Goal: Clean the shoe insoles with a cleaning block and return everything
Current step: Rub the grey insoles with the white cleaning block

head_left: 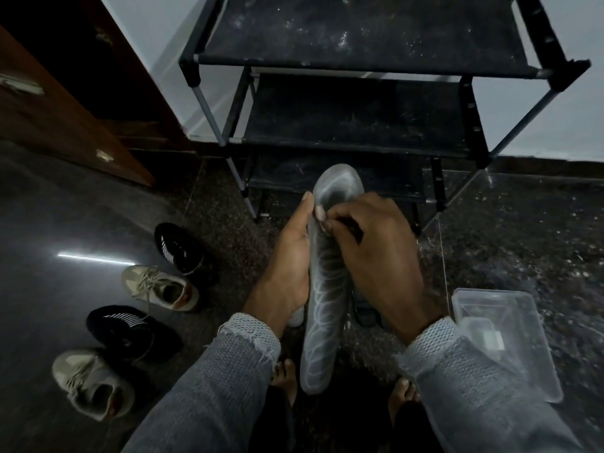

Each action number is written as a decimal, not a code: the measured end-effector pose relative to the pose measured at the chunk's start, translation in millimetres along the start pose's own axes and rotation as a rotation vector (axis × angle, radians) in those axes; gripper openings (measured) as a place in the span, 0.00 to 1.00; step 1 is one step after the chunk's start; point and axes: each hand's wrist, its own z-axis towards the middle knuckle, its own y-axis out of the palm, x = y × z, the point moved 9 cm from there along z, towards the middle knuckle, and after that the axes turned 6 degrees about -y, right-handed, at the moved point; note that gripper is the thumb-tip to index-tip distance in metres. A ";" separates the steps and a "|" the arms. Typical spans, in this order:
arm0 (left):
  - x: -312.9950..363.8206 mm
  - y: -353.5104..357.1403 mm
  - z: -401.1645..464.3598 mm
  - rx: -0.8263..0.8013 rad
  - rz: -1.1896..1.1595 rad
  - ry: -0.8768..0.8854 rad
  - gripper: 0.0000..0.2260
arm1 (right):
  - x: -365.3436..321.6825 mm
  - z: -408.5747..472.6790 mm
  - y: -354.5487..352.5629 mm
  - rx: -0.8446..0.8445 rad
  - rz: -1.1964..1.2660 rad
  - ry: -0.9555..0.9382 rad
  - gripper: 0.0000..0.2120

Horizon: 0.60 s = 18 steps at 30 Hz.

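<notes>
The insole [322, 289] is gripped along its left edge by the left hand [287, 256], its long axis running away from the body, while the right hand [369, 243], curled, is pressed on its upper half, possibly around a hidden block.

My left hand [289, 256] holds the grey insole [323, 289] along its side, thumb up. My right hand [376, 243] curls on its upper part. Four shoes [163, 286] stand left, a clear plastic box [510, 335] right, the shoe rack [359, 109] ahead.
</notes>
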 end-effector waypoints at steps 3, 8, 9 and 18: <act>-2.1 4.5 1.4 -0.029 0.021 0.015 0.24 | 7.8 4.7 -8.7 0.071 -0.017 0.042 0.03; -0.6 9.6 -1.9 -0.056 0.032 0.022 0.24 | -1.2 3.2 -9.2 0.111 0.043 -0.003 0.07; -0.1 9.8 -2.8 -0.056 0.037 0.022 0.24 | -4.5 2.3 -9.3 0.116 0.041 -0.023 0.08; -3.7 1.1 5.6 -0.029 0.039 0.029 0.30 | -8.7 3.1 -2.3 0.097 0.098 -0.088 0.10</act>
